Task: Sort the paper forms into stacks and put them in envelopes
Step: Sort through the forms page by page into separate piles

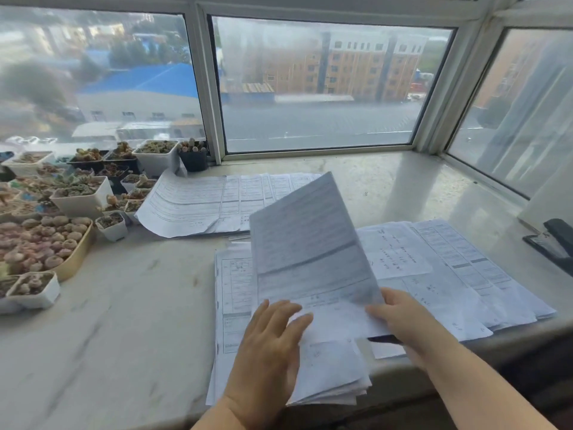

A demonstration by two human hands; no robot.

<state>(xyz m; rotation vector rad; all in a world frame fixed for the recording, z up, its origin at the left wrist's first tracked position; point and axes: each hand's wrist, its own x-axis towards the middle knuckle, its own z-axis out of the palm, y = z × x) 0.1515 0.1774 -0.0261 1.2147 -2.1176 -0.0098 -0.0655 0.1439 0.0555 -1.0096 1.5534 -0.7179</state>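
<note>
A printed paper form (310,243) stands raised and tilted above the near stack of forms (235,293) on the stone windowsill. My right hand (403,315) grips its lower right edge. My left hand (273,342) lies flat with straight fingers on the stack, its fingertips touching the raised sheet's lower left corner. More forms are fanned out to the right (459,268). Another spread of forms (198,203) lies further back, towards the window. No envelope is in view.
Several small pots of succulents (83,193) and a tray of them (40,243) crowd the left of the sill. A black stapler (555,240) sits at the right edge. Window frames (313,147) close off the back and the right.
</note>
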